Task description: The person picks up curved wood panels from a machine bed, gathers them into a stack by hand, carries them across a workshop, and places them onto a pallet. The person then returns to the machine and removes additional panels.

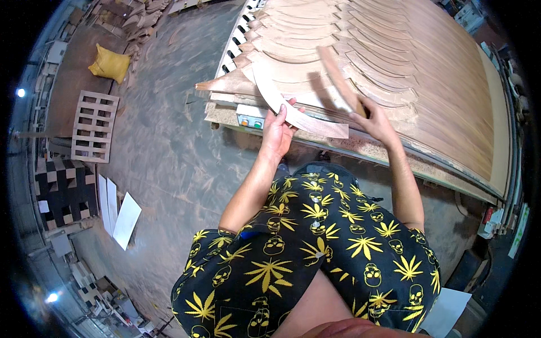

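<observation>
My left hand (279, 130) is closed around the middle of a pale, curved flat wooden piece (310, 123), thumb on top and fingers beneath. One end of this piece points up and left; the other reaches right toward my other hand. My right hand (372, 121) grips the near end of a second curved wooden piece (340, 81), browner and seen tilted up on its edge. Both pieces are held above a large wood-grained sheet (456, 107) on a machine bed. Rows of similar cut curved strips (383, 67) lie on that sheet, with sawdust among them.
A small control box (249, 117) with coloured buttons sits at the bed's near left corner. Left on the dusty floor are a slatted wooden pallet (94, 127), white panels (126, 221) and a yellow sack (110, 63). Wood offcuts (141, 19) are heaped at the far left.
</observation>
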A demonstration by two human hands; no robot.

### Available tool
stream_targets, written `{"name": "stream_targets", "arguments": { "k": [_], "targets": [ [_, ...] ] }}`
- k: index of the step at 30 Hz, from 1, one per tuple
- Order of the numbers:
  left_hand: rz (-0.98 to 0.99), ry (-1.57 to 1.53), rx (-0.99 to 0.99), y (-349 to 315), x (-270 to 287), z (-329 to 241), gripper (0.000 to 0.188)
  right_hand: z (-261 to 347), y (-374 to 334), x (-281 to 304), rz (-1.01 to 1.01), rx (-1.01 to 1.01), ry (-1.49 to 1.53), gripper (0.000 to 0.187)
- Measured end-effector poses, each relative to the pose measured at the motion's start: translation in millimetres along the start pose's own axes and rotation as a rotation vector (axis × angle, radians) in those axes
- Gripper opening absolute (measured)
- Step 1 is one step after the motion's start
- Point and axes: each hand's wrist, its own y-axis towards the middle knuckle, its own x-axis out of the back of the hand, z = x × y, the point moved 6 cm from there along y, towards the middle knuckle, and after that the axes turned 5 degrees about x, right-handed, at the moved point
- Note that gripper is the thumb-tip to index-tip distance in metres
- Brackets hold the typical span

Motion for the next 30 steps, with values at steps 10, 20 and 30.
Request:
{"name": "stream_targets", "arguments": {
  "k": [10, 20, 30],
  "targets": [
    [0.104, -0.159, 0.052, 19, 9, 13, 0.057, 107, 14, -62, 0.02, 0.321, -0.315, 0.056],
    [0.161, -0.127, 0.074, 22, 7, 17, 0.063, 103, 15, -86, 0.027, 0.33, -0.386, 0.063],
    [0.148, -0.026, 0.035, 23, -18, 23, 0.057, 86, 8, -82, -0.07, 0.298, -0.429, 0.062]
  ]
}}
